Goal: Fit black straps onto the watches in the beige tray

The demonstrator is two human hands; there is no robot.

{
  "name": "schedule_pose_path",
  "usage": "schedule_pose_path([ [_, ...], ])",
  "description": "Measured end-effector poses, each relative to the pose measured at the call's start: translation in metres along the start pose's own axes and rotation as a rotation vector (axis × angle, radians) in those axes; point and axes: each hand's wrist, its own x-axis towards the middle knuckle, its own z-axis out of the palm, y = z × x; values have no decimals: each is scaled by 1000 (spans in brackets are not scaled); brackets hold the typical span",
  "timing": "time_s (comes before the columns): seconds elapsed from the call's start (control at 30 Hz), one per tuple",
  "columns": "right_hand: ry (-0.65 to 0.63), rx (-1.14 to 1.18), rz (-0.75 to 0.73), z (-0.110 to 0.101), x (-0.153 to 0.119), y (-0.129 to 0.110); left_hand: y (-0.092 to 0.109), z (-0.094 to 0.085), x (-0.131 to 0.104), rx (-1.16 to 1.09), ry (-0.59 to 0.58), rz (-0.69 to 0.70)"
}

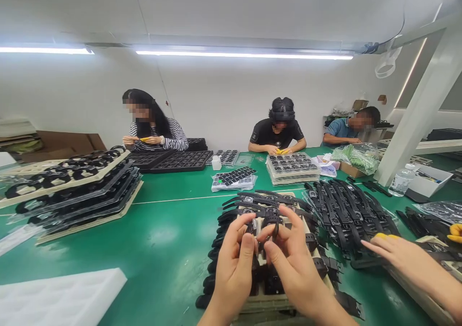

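Note:
A black watch with a holed strap is between my two hands, above a tray full of watches. My right hand is closed on its strap, thumb and bent forefinger pinching near the curled end. The fingers of my left hand are bent round the watch's left side, and they partly hide it. Beneath my hands, the cream tray bears rows of black watches, their straps hanging over both sides. Much of the tray's middle is hidden by my hands.
On the right, a co-worker's hand with yellow finger covers reaches near another tray of watches. Stacked trays stand left, and a white foam tray lies front left. Three people sit opposite, near a tray stack and a bottle.

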Motion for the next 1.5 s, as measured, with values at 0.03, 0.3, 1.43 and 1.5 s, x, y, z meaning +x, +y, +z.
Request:
schedule_pose_path([
  [0.03, 8, -47, -49, 1, -1, 0, 2, 2, -1, -46, 13, -36],
  [0.3, 67, -276, -280, 2, 5, -7, 10, 5, -3, -57, 23, -47],
  [1.43, 322, 65, -256, 22, 0, 11, 10, 12, -6, -301, -37, -223],
  [1.5, 310, 42, -247, 22, 0, 11, 9, 9, -3, -288, -25, -220],
])
